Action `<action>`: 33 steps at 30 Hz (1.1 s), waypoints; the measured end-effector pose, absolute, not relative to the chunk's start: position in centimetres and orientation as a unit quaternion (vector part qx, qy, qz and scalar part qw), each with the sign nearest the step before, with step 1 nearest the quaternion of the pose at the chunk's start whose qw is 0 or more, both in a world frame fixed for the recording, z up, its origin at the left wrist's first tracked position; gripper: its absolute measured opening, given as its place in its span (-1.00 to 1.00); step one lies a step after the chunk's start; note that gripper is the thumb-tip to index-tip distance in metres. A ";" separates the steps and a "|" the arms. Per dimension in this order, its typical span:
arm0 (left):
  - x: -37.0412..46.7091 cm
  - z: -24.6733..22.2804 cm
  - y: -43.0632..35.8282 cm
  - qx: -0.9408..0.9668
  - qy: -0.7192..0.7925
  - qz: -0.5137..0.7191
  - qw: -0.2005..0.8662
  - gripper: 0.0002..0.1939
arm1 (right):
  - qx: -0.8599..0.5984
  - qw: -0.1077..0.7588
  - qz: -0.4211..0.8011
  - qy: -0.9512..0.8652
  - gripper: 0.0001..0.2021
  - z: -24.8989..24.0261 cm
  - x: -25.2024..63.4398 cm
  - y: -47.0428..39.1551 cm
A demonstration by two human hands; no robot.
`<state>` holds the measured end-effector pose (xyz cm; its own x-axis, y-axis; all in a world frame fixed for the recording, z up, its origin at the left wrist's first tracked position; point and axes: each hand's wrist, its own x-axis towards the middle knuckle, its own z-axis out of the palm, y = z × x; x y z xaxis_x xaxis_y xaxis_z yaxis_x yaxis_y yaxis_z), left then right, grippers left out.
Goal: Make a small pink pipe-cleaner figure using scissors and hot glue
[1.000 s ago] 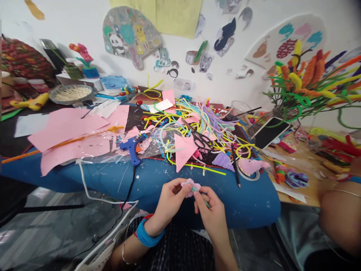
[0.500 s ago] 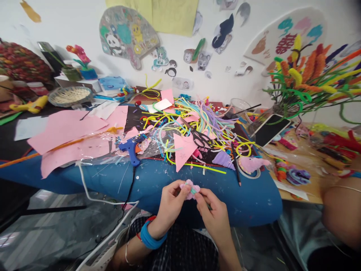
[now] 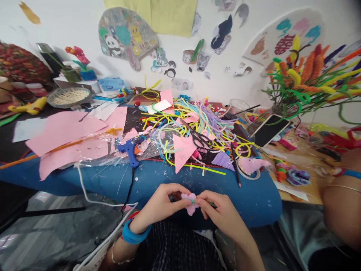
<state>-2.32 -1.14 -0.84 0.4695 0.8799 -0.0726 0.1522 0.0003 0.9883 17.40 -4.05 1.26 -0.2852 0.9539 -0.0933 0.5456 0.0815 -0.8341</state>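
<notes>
A small fuzzy pink pipe-cleaner flower (image 3: 191,209) with a green strand across its middle is held between both hands, just off the table's front edge. My left hand (image 3: 166,199) pinches its left side between thumb and fingers. From the right, my right hand (image 3: 216,207) grips it with closed fingertips, and a bit of green stem (image 3: 212,205) shows beside them. The fingers cover part of the flower. Beyond the hands, a pink paper triangle (image 3: 183,152), black-handled scissors (image 3: 200,140) and a blue glue gun (image 3: 131,152) lie on the table.
Pipe cleaners (image 3: 208,116) lie heaped mid-table. Pink paper sheets (image 3: 67,130) are at left, a black pencil (image 3: 235,165) at right. A phone (image 3: 270,130) leans near a vase of pipe-cleaner flowers (image 3: 307,79). Another person's arm (image 3: 342,199) is at the right edge.
Both hands have turned the pink flower, so it now shows more edge-on and slightly lower. My left forearm has swung outward to the left, and the right wrist has moved right.
</notes>
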 end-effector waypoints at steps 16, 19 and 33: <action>-4.4 0.6 -1.5 0.599 0.467 0.399 0.513 -0.82 | -0.469 0.334 0.314 -0.755 -0.87 4.0 14.8 0.3; -4.9 0.7 -1.2 0.595 0.458 0.399 0.527 -0.84 | -0.464 0.320 0.340 -0.753 -0.86 4.2 14.1 1.3; -3.6 1.9 3.7 0.591 0.497 0.444 0.454 -0.72 | -0.698 0.258 -0.003 -0.668 -0.60 -0.2 21.4 7.9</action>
<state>-3.64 3.70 1.85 0.1125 0.9910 0.0732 0.1843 -0.0932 0.9784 21.40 7.90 -0.22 0.1077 0.9309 0.3491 0.9338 0.0258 -0.3568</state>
